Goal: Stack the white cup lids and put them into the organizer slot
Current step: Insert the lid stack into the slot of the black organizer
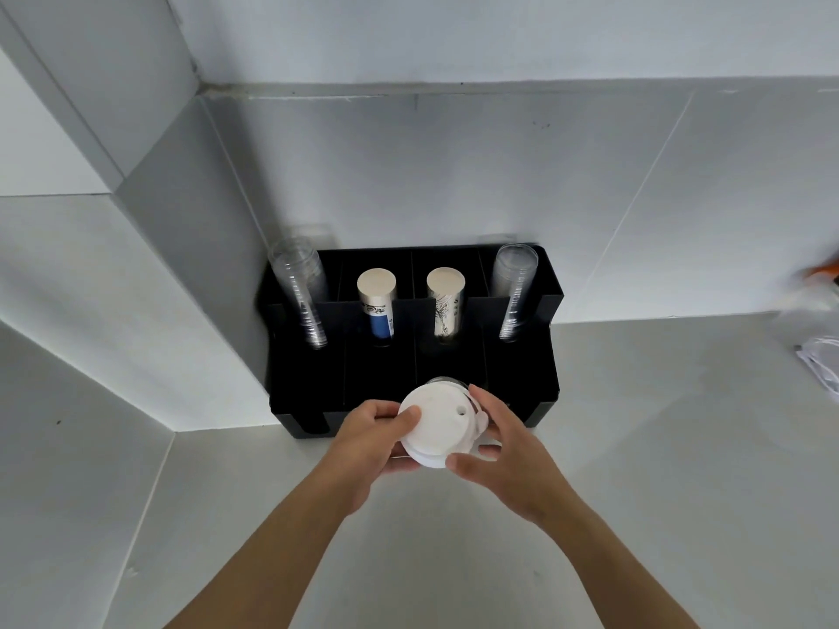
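Bare forearms reach over a smooth pale-grey counter [658, 447] set in a corner of white tiled walls [454, 165], where left hand [367, 440] and right hand [504, 451] curl around a stack of round white lids [438, 424] just before the black organizer [408, 370].

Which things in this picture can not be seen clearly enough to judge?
- Number of white lids in the stack: head view, left hand and right hand cover its sides.
- Front slots of the black organizer: the hands and lids hide them; a clear rim peeks out behind.
- Orange and white things at right: blurred, cut off by the edge.
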